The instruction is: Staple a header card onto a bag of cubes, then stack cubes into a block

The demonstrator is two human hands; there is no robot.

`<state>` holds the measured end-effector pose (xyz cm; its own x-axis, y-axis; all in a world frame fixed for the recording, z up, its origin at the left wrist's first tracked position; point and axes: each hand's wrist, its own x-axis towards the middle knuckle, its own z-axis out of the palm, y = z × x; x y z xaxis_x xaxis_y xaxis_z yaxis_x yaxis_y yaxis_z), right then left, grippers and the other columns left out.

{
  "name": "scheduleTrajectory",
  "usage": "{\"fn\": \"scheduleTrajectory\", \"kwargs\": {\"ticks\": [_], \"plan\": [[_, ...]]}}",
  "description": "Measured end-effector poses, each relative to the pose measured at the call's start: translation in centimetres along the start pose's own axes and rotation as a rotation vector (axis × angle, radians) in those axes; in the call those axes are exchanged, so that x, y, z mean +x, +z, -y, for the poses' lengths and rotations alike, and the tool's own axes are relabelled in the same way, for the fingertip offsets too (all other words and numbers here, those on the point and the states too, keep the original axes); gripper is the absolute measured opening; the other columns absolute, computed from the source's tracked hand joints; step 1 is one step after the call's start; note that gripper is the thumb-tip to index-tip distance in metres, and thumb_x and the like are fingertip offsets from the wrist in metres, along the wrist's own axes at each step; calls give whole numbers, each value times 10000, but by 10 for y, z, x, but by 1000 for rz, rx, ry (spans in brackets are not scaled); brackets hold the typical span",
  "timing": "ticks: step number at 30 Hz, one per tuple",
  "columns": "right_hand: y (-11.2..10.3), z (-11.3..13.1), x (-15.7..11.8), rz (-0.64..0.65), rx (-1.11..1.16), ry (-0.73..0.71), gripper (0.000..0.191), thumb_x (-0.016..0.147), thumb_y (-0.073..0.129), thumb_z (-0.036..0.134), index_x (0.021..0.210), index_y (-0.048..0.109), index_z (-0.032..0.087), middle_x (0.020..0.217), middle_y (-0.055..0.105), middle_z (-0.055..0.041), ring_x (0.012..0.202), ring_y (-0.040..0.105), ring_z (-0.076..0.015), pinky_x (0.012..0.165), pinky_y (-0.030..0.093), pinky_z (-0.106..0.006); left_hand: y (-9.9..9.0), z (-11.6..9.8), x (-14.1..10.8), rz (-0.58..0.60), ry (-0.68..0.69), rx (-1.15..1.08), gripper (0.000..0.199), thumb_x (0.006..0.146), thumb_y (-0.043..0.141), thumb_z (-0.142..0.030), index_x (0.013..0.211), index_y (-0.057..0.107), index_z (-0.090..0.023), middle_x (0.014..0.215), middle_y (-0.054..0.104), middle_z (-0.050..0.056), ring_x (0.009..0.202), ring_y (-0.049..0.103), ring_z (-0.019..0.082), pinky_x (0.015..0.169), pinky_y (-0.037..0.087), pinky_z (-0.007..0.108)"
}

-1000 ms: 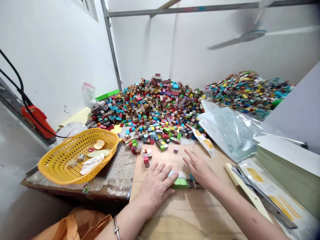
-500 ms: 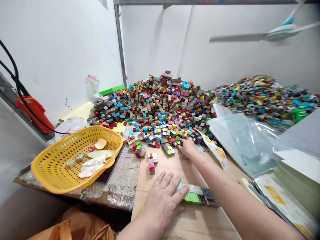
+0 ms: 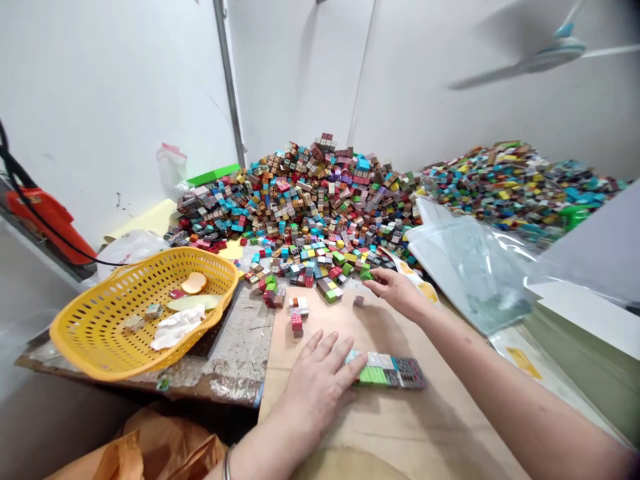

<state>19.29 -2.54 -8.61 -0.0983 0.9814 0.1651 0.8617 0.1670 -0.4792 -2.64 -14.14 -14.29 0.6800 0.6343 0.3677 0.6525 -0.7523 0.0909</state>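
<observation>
My left hand [image 3: 320, 380] lies palm down on the pale board [image 3: 380, 440], fingers spread. Its thumb and fingertips touch the left end of a flat row of small printed blocks [image 3: 390, 370], coloured bright green, light blue, white and dark grey. Farther out, my right hand [image 3: 397, 291] is at the front edge of the block pile, its fingertips closed around a small green block [image 3: 367, 275]. A lone greyish block [image 3: 359, 301] sits just below those fingers. Left of it are a green-and-beige block strip [image 3: 330, 290] and a small red-and-white cluster [image 3: 297, 317].
A large heap of mixed blocks [image 3: 320, 193] rises against the wall, with another heap [image 3: 505, 187] to the right. A yellow perforated basket [image 3: 145, 363] stands at left, holding scraps and blocks. Clear plastic sheets [image 3: 480, 267] lie at right. A fan [image 3: 555, 53] hangs above.
My right hand has shifted right along the pile's edge, leaving the lone greyish block more exposed. My left hand remains on the row of blocks. The view has moved slightly.
</observation>
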Motion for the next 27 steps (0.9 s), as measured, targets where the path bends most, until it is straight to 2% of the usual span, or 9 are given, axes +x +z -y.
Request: {"fn": "scheduleTrajectory", "kwargs": {"ticks": [3, 5, 8, 10, 15, 20, 24, 27], "plan": [[-20, -1, -51, 96, 72, -55, 271, 823, 498, 386, 918, 637, 175, 813, 651, -31, 717, 585, -170, 639, 466, -272, -2, -1, 1, 10, 6, -1, 453, 868, 464, -403, 1299, 401, -280, 1345, 459, 48, 1218, 417, 279, 1025, 289, 479], [-28, -4, -85, 153, 99, -128, 249, 820, 503, 365, 908, 646, 182, 815, 645, -34, 727, 583, -171, 635, 468, -272, -3, -1, 1, 15, 2, -5, 444, 869, 471, -385, 1296, 409, -277, 1346, 458, 54, 1225, 410, 273, 1027, 284, 479], [-28, -12, -127, 179, 57, -207, 245, 815, 513, 318, 970, 648, 183, 832, 640, -58, 739, 595, -181, 644, 483, -287, -5, -1, 1, 32, -2, -8, 454, 862, 485, -384, 1297, 408, -279, 1353, 450, 48, 1230, 406, 264, 1033, 277, 471], [-22, -16, -143, 164, 13, -252, 253, 809, 519, 262, 1024, 631, 190, 840, 638, -62, 747, 607, -180, 663, 493, -291, -5, -1, 1, 38, 3, -1, 478, 852, 498, -397, 1305, 398, -282, 1355, 448, 43, 1228, 407, 261, 1037, 270, 470], [-4, -12, -152, 87, -93, -342, 232, 772, 550, 147, 999, 586, 179, 847, 639, -61, 804, 602, -201, 714, 495, -323, -5, -1, 2, 45, 10, 25, 476, 860, 484, -394, 1314, 386, -287, 1354, 449, 36, 1227, 407, 256, 1035, 272, 462], [0, -5, -148, -25, -90, -360, 248, 738, 544, 92, 970, 540, 180, 888, 620, -74, 830, 590, -211, 721, 503, -350, -6, -1, 1, 40, 22, 44, 488, 853, 504, -380, 1316, 385, -282, 1347, 458, 51, 1226, 408, 255, 1037, 263, 462], [0, -9, -151, -62, -97, -343, 256, 760, 547, 141, 1013, 529, 174, 963, 598, -102, 897, 577, -224, 775, 501, -374, -7, -2, 1, 30, 21, 45, 476, 858, 491, -387, 1311, 391, -280, 1346, 459, 49, 1222, 413, 255, 1034, 266, 465], [5, -10, -154, -146, -221, -326, 414, 766, 586, 245, 1146, 490, 111, 1137, 552, -177, 1074, 502, -287, 888, 445, -448, -7, -2, 1, 38, 25, 50, 480, 861, 488, -384, 1317, 381, -279, 1358, 444, 50, 1225, 409, 253, 1037, 257, 462]]}}
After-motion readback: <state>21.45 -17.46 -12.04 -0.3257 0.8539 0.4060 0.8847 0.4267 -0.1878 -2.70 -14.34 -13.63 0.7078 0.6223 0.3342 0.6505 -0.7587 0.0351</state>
